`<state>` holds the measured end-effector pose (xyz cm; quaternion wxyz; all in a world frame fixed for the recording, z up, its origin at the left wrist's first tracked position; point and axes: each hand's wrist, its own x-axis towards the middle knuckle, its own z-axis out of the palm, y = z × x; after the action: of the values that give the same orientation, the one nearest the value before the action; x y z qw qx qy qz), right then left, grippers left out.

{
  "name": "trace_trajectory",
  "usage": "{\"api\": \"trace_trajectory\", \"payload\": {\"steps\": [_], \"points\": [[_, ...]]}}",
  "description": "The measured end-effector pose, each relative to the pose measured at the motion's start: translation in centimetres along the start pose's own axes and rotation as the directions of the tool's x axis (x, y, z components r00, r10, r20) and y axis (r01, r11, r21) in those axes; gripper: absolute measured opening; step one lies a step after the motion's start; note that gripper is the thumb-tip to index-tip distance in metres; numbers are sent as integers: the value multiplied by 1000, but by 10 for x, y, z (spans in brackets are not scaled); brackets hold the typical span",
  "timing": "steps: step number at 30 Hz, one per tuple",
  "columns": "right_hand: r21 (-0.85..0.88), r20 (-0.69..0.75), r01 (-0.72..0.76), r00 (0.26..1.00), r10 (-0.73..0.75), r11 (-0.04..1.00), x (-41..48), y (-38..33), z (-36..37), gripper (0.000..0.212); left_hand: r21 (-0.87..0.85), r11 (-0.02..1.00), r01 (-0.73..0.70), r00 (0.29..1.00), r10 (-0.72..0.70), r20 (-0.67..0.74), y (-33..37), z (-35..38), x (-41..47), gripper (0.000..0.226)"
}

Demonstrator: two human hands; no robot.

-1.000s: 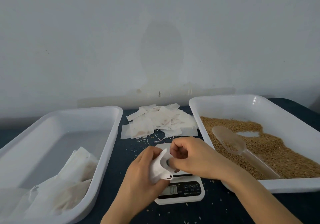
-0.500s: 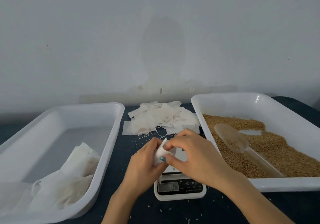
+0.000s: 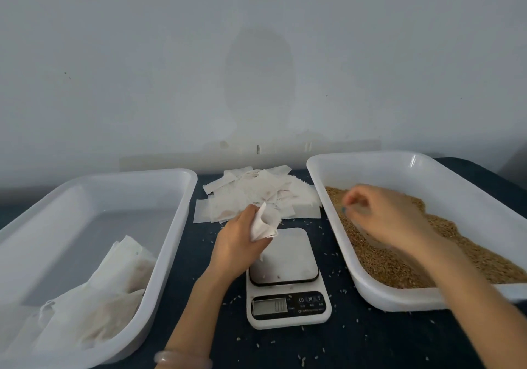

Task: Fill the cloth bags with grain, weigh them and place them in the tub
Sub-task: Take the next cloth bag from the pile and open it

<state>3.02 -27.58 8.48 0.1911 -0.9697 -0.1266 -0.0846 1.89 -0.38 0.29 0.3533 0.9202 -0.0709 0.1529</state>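
The left hand (image 3: 239, 243) gripped the opened cloth bag (image 3: 263, 223) just above the scale (image 3: 285, 277), while the right hand (image 3: 385, 217), having released the bag, had moved right of the scale over the grain (image 3: 399, 266), its blurred fingers unreadable, so filling was evidently next.

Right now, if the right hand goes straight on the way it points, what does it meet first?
Likely the grain in the right tub: the right hand is over it, fingers angled down-left. Past that, the tub's left wall. Blur leaves height unclear.
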Motion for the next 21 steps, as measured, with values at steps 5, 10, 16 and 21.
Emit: {"api": "trace_trajectory", "payload": {"steps": [5,10,16,21], "points": [[-552,416,-154,801,431,820,-4,73,-12,40,-59,998,31,999,-32,-28,-10,7,-10,23],[-539,509,-96,755,414,837,-9,82,-1,41,-76,996,39,998,-43,-48,-12,11,-11,22],[-429,393,-114,869,299,896,7,80,-35,16,-106,993,43,996,-50,-70,-14,6,-15,23],[-590,270,-42,931,245,806,11,79,-81,20,-113,993,36,995,-46,-83,-16,3,-16,25]]}}
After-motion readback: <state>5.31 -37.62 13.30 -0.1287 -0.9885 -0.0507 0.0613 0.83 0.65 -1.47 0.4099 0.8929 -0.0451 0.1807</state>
